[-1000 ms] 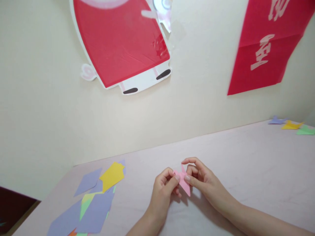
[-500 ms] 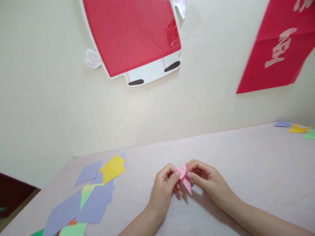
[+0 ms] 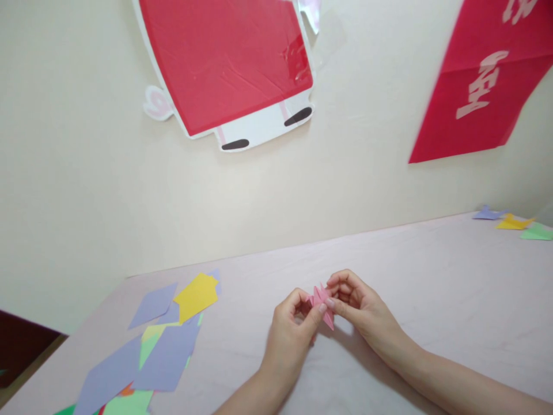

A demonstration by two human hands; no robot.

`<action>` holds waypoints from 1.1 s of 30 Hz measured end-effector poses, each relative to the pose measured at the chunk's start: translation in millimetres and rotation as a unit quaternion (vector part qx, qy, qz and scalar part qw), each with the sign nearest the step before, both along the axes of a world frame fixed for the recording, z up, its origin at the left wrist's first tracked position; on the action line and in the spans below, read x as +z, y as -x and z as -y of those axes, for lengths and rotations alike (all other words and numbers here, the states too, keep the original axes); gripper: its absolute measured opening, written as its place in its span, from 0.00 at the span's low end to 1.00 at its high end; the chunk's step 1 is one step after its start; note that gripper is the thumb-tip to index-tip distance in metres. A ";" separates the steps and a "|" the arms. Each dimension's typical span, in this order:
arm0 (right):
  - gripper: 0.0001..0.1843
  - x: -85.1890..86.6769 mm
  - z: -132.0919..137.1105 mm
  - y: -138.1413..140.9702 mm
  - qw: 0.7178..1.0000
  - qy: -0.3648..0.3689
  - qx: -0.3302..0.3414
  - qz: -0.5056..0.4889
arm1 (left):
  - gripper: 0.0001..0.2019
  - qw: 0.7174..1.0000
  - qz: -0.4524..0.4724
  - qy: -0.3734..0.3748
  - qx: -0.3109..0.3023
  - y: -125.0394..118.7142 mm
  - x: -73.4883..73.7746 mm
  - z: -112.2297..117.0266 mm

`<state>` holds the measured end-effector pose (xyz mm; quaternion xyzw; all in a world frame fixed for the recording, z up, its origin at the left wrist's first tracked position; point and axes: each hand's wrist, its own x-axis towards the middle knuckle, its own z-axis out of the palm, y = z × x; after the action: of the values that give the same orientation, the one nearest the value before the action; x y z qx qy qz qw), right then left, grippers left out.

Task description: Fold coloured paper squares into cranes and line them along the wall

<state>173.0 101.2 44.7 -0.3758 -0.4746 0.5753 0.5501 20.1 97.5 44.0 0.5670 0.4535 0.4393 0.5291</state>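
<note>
Nearly closed, the left hand (image 3: 288, 327) and right hand (image 3: 368, 308) pinched a folded pink paper figure (image 3: 320, 295); flat lilac paper sheets (image 3: 167, 357) lay near the cloth-covered surface's (image 3: 432, 282) left edge.

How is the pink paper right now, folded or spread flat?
Folded: the pink paper shows several narrow, pointed flaps jutting out where the left hand and right hand pinch it.

What looks like a home — before me, a cartoon cutout (image 3: 228, 63) and red banner (image 3: 488, 109) brighten a pale wall (image 3: 345, 184) above a creased, cloth-like surface (image 3: 432, 282).
</note>
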 end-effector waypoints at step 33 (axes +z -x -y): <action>0.21 3.5 0.5 0.5 0.998 0.002 -0.027 0.064 | 0.09 0.992 0.070 -0.037 0.094 0.0 -0.5 -2.2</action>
<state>172.5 100.7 48.2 -0.4260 -0.4972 0.5357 0.5333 20.1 99.7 43.5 0.5093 0.4498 0.5422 0.4943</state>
